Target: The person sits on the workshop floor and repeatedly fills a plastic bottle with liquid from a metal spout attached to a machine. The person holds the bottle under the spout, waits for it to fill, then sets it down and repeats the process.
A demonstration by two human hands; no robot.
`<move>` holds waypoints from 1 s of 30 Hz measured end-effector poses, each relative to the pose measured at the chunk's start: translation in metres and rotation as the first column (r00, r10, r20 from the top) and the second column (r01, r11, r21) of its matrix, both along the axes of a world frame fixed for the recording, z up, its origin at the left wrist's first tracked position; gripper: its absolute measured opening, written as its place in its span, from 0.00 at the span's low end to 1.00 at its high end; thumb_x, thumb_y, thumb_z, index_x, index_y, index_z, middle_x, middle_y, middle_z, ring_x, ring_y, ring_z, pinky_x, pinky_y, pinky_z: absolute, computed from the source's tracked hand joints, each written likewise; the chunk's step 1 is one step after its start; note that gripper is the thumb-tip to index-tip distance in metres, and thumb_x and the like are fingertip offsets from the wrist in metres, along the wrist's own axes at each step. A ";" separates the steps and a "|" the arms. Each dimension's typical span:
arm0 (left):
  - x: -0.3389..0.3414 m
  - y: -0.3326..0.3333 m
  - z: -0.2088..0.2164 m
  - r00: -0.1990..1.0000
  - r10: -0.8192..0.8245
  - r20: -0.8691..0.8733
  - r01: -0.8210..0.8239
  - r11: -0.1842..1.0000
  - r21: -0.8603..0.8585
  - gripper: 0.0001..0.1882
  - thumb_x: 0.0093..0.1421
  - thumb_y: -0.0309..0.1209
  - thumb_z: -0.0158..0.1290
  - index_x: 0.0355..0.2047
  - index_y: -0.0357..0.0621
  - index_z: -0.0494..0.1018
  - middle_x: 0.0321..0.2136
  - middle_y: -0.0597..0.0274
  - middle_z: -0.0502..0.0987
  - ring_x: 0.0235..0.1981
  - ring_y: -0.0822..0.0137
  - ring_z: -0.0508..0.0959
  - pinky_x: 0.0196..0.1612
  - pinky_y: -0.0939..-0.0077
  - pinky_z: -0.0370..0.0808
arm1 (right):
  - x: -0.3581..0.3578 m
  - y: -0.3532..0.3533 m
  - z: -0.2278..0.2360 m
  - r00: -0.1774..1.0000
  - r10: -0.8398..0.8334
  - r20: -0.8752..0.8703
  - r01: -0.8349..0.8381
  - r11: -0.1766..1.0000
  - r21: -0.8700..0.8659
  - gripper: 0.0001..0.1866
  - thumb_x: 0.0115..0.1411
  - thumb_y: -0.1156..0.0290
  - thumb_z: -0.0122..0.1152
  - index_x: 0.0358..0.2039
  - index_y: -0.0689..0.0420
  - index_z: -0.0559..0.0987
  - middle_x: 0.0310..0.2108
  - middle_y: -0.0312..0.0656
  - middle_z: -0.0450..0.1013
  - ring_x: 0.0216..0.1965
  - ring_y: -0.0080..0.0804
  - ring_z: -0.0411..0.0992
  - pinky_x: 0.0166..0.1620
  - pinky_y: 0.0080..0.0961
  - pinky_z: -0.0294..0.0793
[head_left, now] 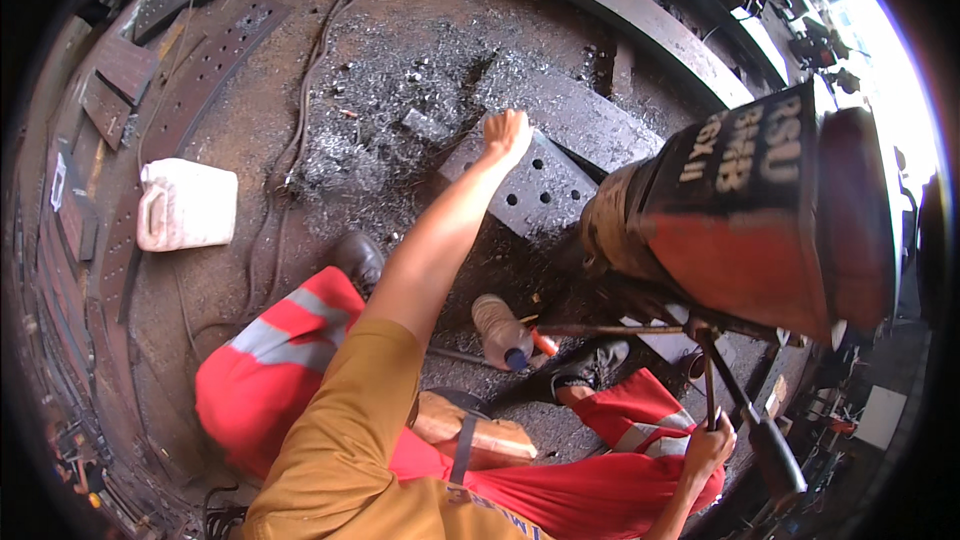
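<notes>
My left hand (508, 135) is closed in a fist above a grey steel plate (543, 183) with several round holes. Whether the fist holds anything is hidden. To the right stands a large black and red drilling machine (730, 210), its lower end by the plate. From its side spread spoke levers, one ending in a thick black grip (777, 457). The fingers of my right hand (708, 447) are wrapped round a thin lever rod (711, 380) of the machine. Metal shavings (385, 105) lie thickly around the plate.
Between my legs lie a plastic bottle (495, 325) with a blue cap and a wooden block (480, 432). A white jerrycan (195, 205) stands left. Cables (300, 130) cross the floor. Drilled steel plates (215, 80) lie far left, and a curved steel beam (650, 25) lies behind.
</notes>
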State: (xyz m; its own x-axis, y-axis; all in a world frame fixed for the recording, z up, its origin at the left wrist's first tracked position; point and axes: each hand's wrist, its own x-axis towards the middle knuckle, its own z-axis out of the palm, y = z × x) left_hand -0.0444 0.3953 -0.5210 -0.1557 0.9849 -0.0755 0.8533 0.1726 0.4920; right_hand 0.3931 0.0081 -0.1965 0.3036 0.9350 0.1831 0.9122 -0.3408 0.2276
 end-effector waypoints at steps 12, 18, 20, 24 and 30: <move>0.022 0.085 -0.092 0.947 0.127 -0.296 -0.185 0.966 -0.178 0.10 0.65 0.39 0.56 0.38 0.52 0.86 0.37 0.57 0.87 0.42 0.59 0.87 0.37 0.64 0.83 | -0.003 0.039 0.002 0.995 -0.035 -0.098 0.040 0.998 0.052 0.17 0.64 0.59 0.59 0.22 0.55 0.79 0.19 0.54 0.76 0.22 0.58 0.77 0.30 0.53 0.76; 0.055 0.081 -0.064 1.000 -0.021 -0.015 0.019 0.990 -0.142 0.10 0.65 0.36 0.55 0.39 0.49 0.84 0.37 0.55 0.87 0.40 0.58 0.87 0.37 0.65 0.81 | -0.003 0.010 0.006 0.990 -0.118 -0.080 0.122 0.991 0.054 0.17 0.64 0.59 0.59 0.21 0.54 0.79 0.18 0.53 0.76 0.22 0.57 0.78 0.29 0.52 0.77; 0.055 0.075 -0.033 0.977 -0.062 0.202 0.069 0.997 -0.025 0.10 0.66 0.34 0.54 0.39 0.48 0.84 0.37 0.55 0.87 0.40 0.57 0.87 0.37 0.65 0.80 | -0.001 0.003 0.004 0.987 -0.136 -0.080 0.142 0.987 0.073 0.17 0.64 0.59 0.59 0.21 0.55 0.79 0.17 0.54 0.76 0.22 0.57 0.78 0.29 0.52 0.77; 0.030 0.046 0.071 0.740 -0.192 0.645 -0.012 0.954 0.298 0.10 0.66 0.32 0.53 0.40 0.46 0.83 0.37 0.54 0.87 0.38 0.57 0.87 0.37 0.65 0.79 | 0.004 0.006 0.007 0.987 -0.130 -0.094 0.135 0.989 0.055 0.17 0.64 0.60 0.59 0.21 0.56 0.80 0.19 0.53 0.76 0.23 0.57 0.77 0.31 0.52 0.77; -0.017 -0.049 0.231 0.956 0.107 0.272 -0.265 0.706 0.656 0.10 0.63 0.37 0.64 0.42 0.51 0.84 0.35 0.53 0.86 0.37 0.52 0.86 0.40 0.60 0.79 | 0.008 0.014 -0.001 0.987 -0.145 -0.069 0.146 0.989 0.003 0.04 0.55 0.64 0.65 0.29 0.48 0.82 0.28 0.51 0.80 0.33 0.55 0.80 0.40 0.51 0.78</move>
